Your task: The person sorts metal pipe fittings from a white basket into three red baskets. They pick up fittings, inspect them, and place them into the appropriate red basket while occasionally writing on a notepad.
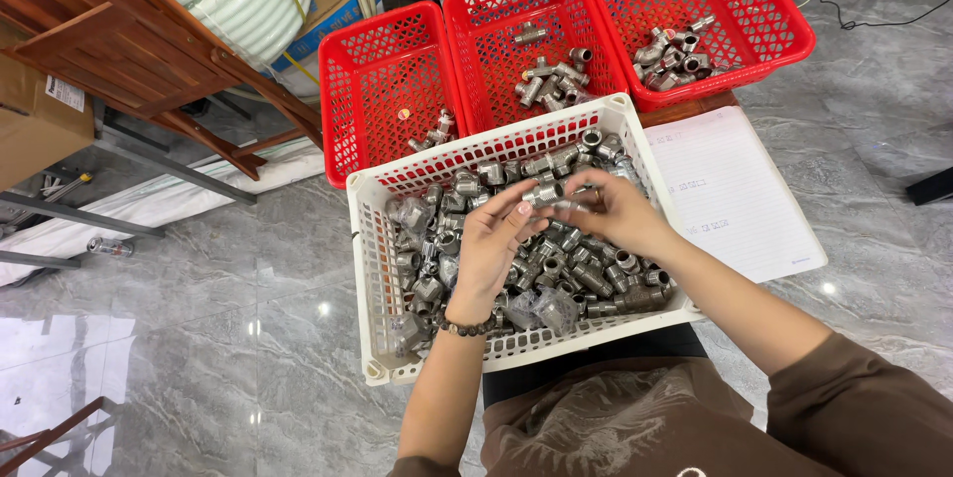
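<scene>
While my left hand [493, 244] and right hand [613, 211] pinch one metal fitting [544, 195], it could slip into the white basket [369, 269] beneath.

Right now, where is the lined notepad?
The lined notepad lies on the floor right of the white basket, just below the rightmost red basket.

Basket of pipe fittings [382, 269] before the person, three baskets [387, 90] behind at twelve o'clock, notebook [735, 199] at two o'clock, both hands [496, 239] over the fittings.
</scene>
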